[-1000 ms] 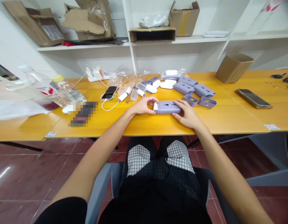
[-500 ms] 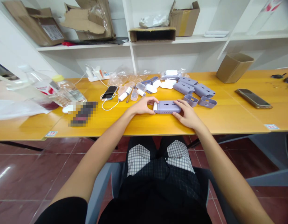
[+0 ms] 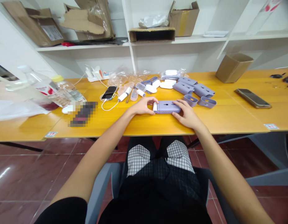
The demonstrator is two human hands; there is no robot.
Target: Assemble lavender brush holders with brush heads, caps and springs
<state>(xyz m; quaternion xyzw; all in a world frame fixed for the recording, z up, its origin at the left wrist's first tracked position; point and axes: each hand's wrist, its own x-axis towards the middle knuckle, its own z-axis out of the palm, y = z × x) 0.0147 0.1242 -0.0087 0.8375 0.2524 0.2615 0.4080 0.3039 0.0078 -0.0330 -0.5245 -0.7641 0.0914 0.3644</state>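
A purple perforated plastic case [image 3: 167, 107] lies lengthwise on the table in front of me, with slots in its top face. My left hand [image 3: 144, 105] grips its left end, where a white part [image 3: 155, 106] sticks out between thumb and fingers. My right hand [image 3: 186, 114] is wrapped round the right end, thumb at the near side and fingers over the top. Just beyond it stand two short purple caps, one nearer [image 3: 190, 100] and one farther right [image 3: 207, 102]. Several more purple cases [image 3: 204, 90] lie behind them.
White and clear plastic pieces [image 3: 134, 95] and a charging phone [image 3: 109, 92] lie at the back left. Bottles [image 3: 69, 90] stand farther left. Another phone [image 3: 253, 98] and an open cardboard box [image 3: 234, 67] are on the right. White shelves hold more boxes.
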